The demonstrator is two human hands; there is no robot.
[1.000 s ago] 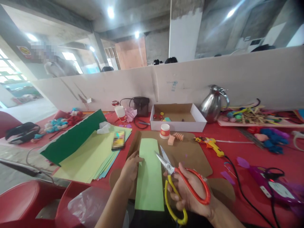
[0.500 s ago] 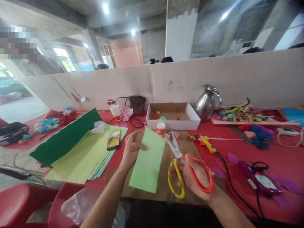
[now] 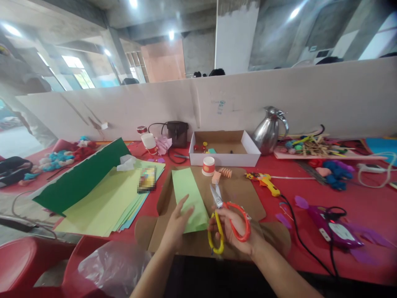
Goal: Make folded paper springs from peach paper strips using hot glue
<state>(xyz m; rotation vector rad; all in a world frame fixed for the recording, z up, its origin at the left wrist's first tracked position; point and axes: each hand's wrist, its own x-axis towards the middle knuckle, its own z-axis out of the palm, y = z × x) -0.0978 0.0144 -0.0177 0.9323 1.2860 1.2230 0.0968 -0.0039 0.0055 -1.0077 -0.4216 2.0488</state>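
A light green paper strip [image 3: 190,194] lies on the brown cardboard [image 3: 245,198] in front of me. Over its near left part is my left hand [image 3: 176,223], fingers spread and apart; whether they touch the paper I cannot tell. My right hand [image 3: 237,231] holds scissors [image 3: 218,199] with one red and one yellow handle, the blades slightly parted and pointing away from me. Beyond the blade tips stand a red and white paper cup [image 3: 208,166] and a pleated piece of orange paper [image 3: 226,172].
Coloured sheets [image 3: 102,203] and a phone [image 3: 147,180] lie to the left beside a green board [image 3: 83,176]. A white box [image 3: 223,159] and a steel jug [image 3: 269,131] stand at the back. On the right are a yellow glue gun [image 3: 268,184] and a purple device [image 3: 333,231] with cables.
The green paper, held up by my left hand before, now lies on the cardboard. My left hand has let go and lowered. My right hand has moved left with the scissors.
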